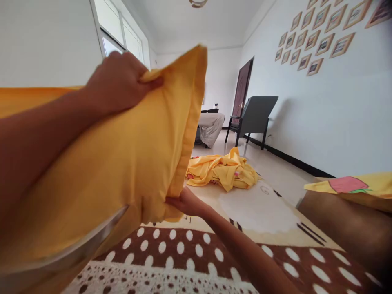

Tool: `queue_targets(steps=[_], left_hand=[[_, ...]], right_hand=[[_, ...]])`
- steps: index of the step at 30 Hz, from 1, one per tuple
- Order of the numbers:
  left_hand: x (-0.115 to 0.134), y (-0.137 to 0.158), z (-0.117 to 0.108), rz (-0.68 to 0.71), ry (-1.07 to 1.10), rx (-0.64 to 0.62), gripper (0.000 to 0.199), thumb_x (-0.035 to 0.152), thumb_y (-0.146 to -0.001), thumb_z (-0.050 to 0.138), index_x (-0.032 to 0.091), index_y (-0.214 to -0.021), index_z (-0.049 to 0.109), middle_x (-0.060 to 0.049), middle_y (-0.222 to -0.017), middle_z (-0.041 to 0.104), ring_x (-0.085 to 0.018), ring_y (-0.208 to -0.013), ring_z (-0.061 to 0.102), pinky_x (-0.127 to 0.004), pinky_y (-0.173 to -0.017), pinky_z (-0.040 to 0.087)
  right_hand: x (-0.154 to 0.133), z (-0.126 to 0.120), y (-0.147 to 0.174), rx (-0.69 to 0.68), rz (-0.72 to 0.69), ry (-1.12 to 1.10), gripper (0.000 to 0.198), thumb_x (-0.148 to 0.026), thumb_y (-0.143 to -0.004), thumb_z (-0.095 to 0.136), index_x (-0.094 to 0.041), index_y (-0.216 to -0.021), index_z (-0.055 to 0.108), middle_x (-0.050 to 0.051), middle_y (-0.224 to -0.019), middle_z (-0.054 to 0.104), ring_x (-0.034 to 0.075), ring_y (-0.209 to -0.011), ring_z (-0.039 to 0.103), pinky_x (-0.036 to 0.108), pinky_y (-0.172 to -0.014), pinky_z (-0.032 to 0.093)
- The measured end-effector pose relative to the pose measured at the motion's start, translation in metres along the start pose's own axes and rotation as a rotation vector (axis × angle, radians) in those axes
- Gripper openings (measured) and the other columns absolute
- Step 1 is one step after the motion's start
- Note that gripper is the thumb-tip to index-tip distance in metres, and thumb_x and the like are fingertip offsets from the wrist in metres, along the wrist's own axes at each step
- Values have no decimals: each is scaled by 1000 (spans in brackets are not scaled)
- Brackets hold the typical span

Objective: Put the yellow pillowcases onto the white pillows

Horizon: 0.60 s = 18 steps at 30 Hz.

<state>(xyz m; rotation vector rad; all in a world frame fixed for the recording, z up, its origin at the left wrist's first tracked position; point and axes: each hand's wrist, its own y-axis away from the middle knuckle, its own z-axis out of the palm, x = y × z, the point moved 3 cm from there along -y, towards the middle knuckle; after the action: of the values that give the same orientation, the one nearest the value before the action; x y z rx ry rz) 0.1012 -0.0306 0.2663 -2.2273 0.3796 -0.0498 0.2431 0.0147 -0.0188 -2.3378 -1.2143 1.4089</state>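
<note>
A plump yellow pillowcase with a flat stitched border fills the left half of the head view. Along its lower side a slit shows a strip of something white inside. My left hand is closed on the upper edge near the top corner, thumb pressing the cloth. Lower down, my right hand pinches the border close to the bottom corner. The pillowcase is held tilted up between both hands. Whatever fills it is mostly hidden by the cloth.
A crumpled heap of yellow printed fabric lies on the patterned mat. At right is a bent leg with yellow cloth over it. Farther back stand a dark chair, a covered table and a door.
</note>
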Motion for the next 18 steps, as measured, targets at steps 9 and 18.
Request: queue_targets(steps=[9, 18], left_hand=[[-28, 14, 84, -187, 195, -143, 72, 64, -84, 32, 0, -64, 57, 1, -63, 47, -14, -71, 57, -37, -75, 46], [-43, 18, 127, -362, 301, -555, 82, 77, -75, 35, 3, -96, 61, -1, -76, 59, -13, -65, 59, -30, -66, 47]], right_hand=[[101, -25, 55, -30, 378, -479, 56, -54, -61, 74, -15, -100, 66, 6, -95, 70, 24, -89, 64, 40, -82, 52], [147, -6, 58, -12, 420, -428, 53, -47, -59, 76, -18, -103, 67, 4, -102, 68, 23, -95, 60, 36, -84, 50]])
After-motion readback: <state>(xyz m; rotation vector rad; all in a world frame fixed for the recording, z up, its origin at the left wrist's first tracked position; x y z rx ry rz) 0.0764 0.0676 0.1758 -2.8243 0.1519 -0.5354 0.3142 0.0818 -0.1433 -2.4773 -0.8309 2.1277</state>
